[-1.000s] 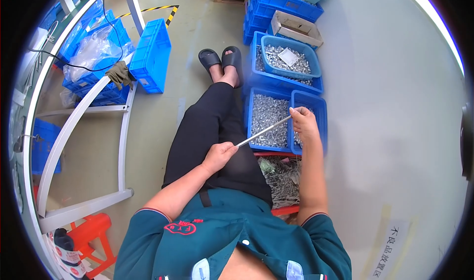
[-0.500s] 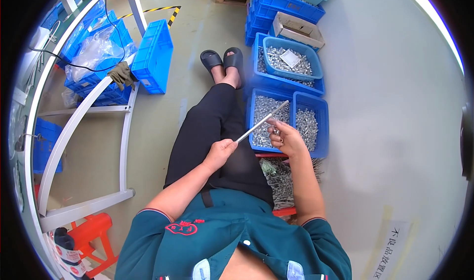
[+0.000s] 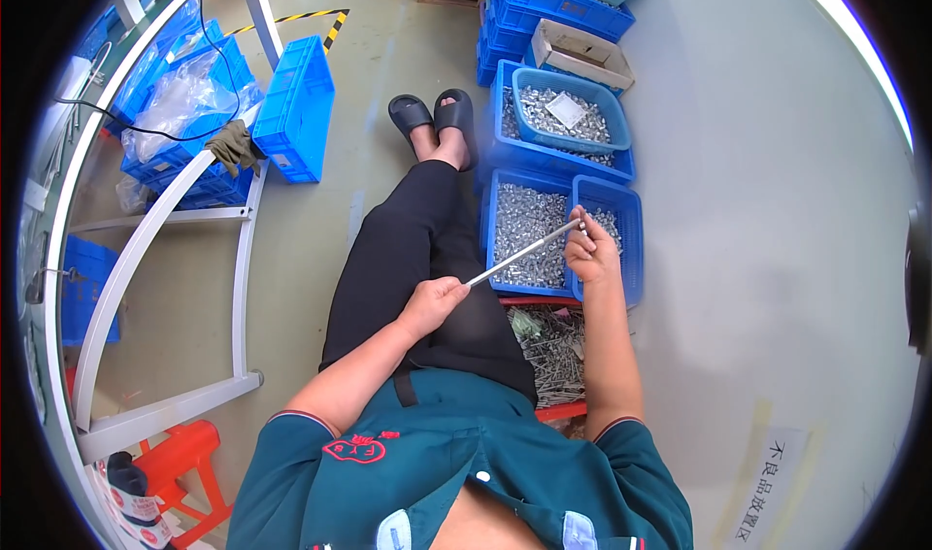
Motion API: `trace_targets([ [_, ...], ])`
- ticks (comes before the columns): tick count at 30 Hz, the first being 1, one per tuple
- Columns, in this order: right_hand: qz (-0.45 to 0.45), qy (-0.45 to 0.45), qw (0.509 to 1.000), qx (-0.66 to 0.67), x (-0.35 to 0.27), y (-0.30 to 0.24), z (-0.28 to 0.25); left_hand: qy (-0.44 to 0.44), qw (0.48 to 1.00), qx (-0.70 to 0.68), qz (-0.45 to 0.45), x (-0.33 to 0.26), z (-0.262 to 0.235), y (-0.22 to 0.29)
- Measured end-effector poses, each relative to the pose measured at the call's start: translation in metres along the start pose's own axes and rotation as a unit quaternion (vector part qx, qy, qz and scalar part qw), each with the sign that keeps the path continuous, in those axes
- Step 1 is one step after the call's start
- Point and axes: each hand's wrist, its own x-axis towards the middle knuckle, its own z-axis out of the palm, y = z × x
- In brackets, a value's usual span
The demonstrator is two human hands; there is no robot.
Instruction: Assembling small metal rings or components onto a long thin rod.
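Observation:
A thin, straight metal rod [image 3: 524,260] slants up and to the right above my lap. My left hand [image 3: 434,304] is closed around its near end, over my thigh. At the far end, my right hand [image 3: 594,251] pinches the tip between thumb and fingers; whether a small part is also in that pinch is too small to tell. Below the rod, a blue bin [image 3: 495,222] holds many small silvery metal pieces. Beside it, partly behind my right hand, is a smaller blue basket [image 3: 633,249] of similar pieces.
Many thin metal rods [image 3: 558,361] lie in a red-edged container by my right thigh. Farther off stand another blue bin [image 3: 621,169] with a light-blue basket [image 3: 621,123] and stacked blue crates [image 3: 582,16]. A white metal frame [image 3: 248,278] and a red stool [image 3: 184,463] are on the left.
My right hand has moved right and slightly up, from beside the rod to its far tip, and pinches it. The rod now slopes less steeply. My left hand keeps its hold.

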Motion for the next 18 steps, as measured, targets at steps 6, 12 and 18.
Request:
trace_targets([
  [6,0.025,-0.056,0.995,-0.078,-0.005,-0.001,0.016,-0.006,1.0,0.028,0.005,0.0,0.0,-0.001],
  [12,0.012,-0.049,0.982,-0.18,-0.007,-0.003,0.019,-0.006,0.999,0.038,0.015,0.0,0.0,0.0],
  [18,-0.013,-0.057,0.991,-0.124,-0.009,0.02,0.023,0.003,1.0,0.006,0.001,0.001,-0.001,-0.002],
])
